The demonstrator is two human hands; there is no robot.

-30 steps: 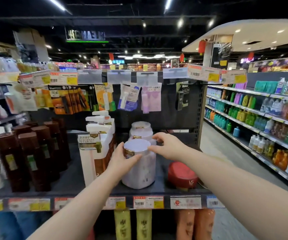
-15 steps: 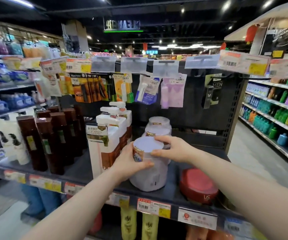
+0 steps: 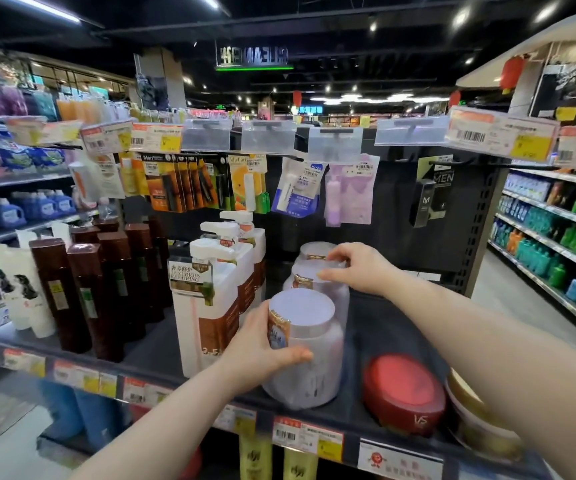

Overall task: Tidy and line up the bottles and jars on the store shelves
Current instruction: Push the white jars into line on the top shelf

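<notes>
Pump bottles just L of front jar, red tub R

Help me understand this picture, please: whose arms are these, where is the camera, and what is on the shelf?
There is no machine here. A person is working with bare hands, and the one camera sits on their head, looking forward and down, so both arms reach in from below. They face a dark store shelf. On it stand tall brown bottles, white pump bottles, a red-lidded jar and a file of three pale jars. The left hand grips the front jar around its side. The right hand reaches further back, its fingers curled over the lid of the second jar. The back jar stands behind that. Small packets hang on hooks above.
</notes>
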